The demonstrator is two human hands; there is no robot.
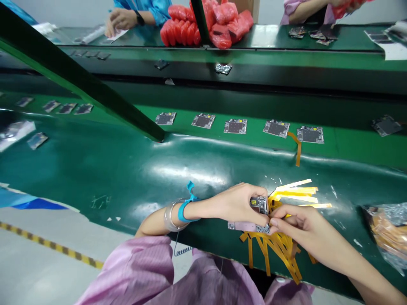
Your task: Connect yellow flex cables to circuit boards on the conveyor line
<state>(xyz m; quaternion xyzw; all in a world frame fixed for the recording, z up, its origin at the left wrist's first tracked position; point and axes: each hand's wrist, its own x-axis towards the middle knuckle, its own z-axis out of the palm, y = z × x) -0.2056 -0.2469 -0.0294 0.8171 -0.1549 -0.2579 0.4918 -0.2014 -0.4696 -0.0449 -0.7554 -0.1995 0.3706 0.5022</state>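
Observation:
My left hand (pixel 239 204) is closed around a circuit board (pixel 261 205), thumb and fingers on its edges. Part of the board shows between the fingers, with a yellow patch, and its lower edge shows beneath the hand. At the board's right edge, my right hand (pixel 303 225) is pinched closed; whatever is between its fingertips is too small and covered to make out. Beneath both hands lies a fanned pile of orange-yellow flex cables (pixel 265 250), some reaching over the table's near edge. A blue wrist strap (pixel 183 211) and a clear bangle circle my left wrist.
Several circuit boards (pixel 235 126) lie in a row on the green belt (pixel 346 146); one has a flex cable (pixel 299 151) hanging off it. A green post (pixel 127 110) slants across the left. A plastic bag (pixel 389 228) sits right. Co-workers' hands and red bubble-wrap bundles (pixel 222 17) are across.

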